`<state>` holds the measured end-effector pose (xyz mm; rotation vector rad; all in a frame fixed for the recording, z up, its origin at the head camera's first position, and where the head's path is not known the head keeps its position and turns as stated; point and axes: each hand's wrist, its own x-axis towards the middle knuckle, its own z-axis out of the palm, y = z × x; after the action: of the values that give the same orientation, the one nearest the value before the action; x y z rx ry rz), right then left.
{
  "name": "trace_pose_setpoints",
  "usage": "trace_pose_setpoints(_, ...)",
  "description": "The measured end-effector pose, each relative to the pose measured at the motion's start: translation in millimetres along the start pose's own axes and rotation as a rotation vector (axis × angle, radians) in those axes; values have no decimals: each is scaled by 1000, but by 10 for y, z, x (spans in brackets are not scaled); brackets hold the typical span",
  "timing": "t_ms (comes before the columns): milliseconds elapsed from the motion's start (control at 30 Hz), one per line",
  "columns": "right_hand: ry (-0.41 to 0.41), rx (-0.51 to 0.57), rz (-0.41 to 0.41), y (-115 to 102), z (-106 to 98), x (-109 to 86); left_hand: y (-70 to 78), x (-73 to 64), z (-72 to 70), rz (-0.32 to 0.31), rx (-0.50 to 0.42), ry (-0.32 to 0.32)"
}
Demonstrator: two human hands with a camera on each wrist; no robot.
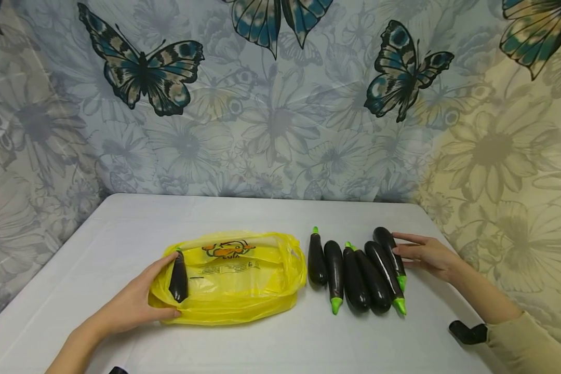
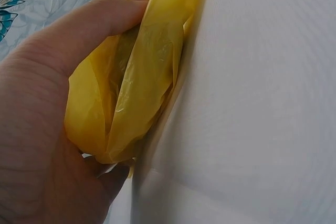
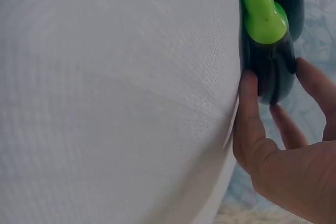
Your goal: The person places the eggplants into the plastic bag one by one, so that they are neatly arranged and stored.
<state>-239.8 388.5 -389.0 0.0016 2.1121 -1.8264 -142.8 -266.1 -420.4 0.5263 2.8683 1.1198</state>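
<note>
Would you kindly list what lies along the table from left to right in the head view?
Left hand → eggplant in the bag → yellow plastic bag → row of five eggplants → right hand, touching the rightmost eggplant.

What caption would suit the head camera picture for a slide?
Left hand grips a yellow bag holding one eggplant; right hand touches a row of five eggplants.

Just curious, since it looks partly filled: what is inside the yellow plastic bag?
One dark eggplant shows at the mouth of the yellow plastic bag, where the left hand grips the bag. The plastic hides whatever may lie deeper inside.
</note>
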Motion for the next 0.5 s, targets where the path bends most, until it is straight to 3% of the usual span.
trace_pose_setpoints(233,35,-69,1,9,20,14,-11,-3,5,2,4,3)
trace_pose_setpoints(500,22,-9,-16,30,2,-6,-1,-3,3,0,3,3)
